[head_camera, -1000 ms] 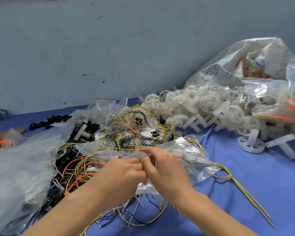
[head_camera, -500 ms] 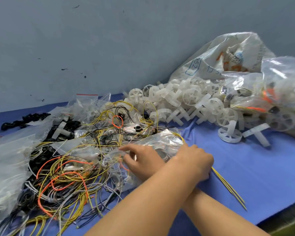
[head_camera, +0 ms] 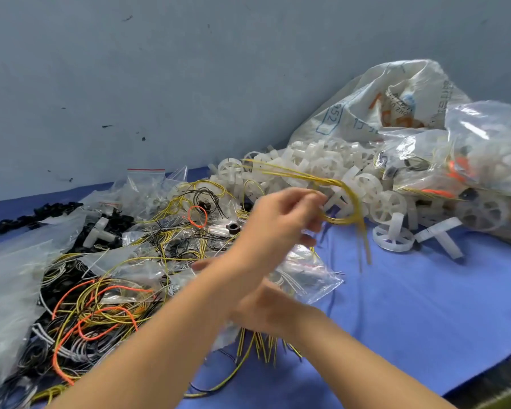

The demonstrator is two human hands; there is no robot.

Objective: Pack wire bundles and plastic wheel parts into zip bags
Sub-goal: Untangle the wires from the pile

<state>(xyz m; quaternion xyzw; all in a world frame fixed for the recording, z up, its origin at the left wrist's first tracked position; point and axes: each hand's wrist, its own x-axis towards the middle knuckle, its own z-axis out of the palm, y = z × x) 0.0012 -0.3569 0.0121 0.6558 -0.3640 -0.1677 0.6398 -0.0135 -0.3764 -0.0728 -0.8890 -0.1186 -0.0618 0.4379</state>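
- Blue cloth covers the counter [head_camera: 410,305], with a grey-blue wall [head_camera: 160,69] behind it.
- At frame centre the left hand [head_camera: 281,214], its arm crossed over the right, has its grip pinched on a looped bundle of yellow wires [head_camera: 347,202], lifted above the cloth.
- Below it, the right hand [head_camera: 266,308] is blurred; its grip holds a clear plastic zip bag [head_camera: 310,276] lying on the counter.
- White plastic wheel parts [head_camera: 366,187] are heaped at upper right beside a large printed sack [head_camera: 381,93].
- Tangled yellow, orange and black wires [head_camera: 101,305] fill the lower left.
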